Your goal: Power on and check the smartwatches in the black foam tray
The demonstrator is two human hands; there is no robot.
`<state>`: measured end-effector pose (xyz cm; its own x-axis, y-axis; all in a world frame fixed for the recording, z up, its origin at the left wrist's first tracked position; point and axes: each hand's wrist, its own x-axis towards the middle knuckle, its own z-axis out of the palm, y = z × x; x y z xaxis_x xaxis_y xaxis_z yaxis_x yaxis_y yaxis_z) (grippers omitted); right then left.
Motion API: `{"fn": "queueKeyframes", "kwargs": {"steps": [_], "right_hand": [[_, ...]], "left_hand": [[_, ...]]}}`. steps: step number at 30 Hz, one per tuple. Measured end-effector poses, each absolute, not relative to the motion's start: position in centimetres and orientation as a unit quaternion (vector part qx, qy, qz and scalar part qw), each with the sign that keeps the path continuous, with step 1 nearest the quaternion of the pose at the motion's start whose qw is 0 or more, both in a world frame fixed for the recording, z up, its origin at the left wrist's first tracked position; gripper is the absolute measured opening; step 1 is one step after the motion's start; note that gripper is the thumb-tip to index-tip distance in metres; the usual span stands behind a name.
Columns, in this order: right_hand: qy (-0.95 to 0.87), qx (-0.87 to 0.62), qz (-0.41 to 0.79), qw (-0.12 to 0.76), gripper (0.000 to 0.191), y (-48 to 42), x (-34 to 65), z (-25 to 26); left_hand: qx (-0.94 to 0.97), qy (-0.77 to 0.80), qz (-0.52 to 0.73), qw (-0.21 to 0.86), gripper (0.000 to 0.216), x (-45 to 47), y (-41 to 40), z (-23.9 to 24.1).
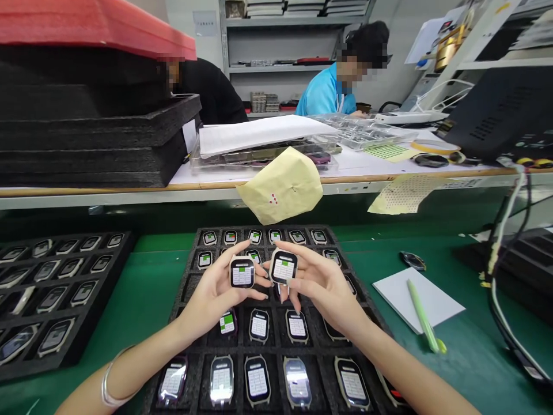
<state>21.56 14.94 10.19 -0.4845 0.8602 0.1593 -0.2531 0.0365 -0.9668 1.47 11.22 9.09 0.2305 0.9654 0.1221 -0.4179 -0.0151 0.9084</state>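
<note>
My left hand (220,285) is closed around a smartwatch body (242,272) without a strap; its lit screen shows a white grid with a green cell. Close beside it, my right hand (322,282) grips a second smartwatch body (284,267) by its edges, its screen lit in a similar way. Both are held above a black foam tray (276,360) with square compartments. Many lit watches lie in the tray, among them one watch (259,325) below my hands and another watch (296,325) to its right. My hands hide some compartments.
To the left lies another foam tray (82,323) of watches with dark screens. On the right are a white notepad (400,300), a green pen (421,311) and a loose watch (413,260). Stacked black foam (86,138) stands on the shelf. Two people work behind it.
</note>
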Motion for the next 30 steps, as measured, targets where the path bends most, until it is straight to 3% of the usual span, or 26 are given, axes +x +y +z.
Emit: {"fn": "queueKeyframes", "kwargs": {"steps": [7, 11, 15, 20, 30], "right_hand": [[-0.593, -0.325, 0.574, 0.463, 0.028, 15.3, 21.3, 9.6], [-0.593, -0.326, 0.576, 0.458, 0.026, 15.8, 21.7, 9.2], [-0.588, -0.302, 0.613, 0.433, 0.028, 15.8, 21.9, 9.1], [-0.587, -0.251, 0.648, 0.414, 0.046, 15.2, 21.7, 9.6], [-0.59, -0.259, 0.642, 0.416, 0.048, 15.0, 21.4, 9.4]], "left_hand": [[0.477, 0.292, 0.529, 0.638, 0.055, 1.5, 11.1, 8.9], [0.485, 0.291, 0.525, 0.636, 0.052, 1.6, 11.0, 9.2], [0.483, 0.283, 0.531, 0.636, 0.046, 1.3, 10.9, 9.3], [0.484, 0.28, 0.537, 0.632, 0.041, 0.9, 11.0, 8.9], [0.485, 0.275, 0.555, 0.617, 0.064, 1.0, 10.8, 8.8]]}}
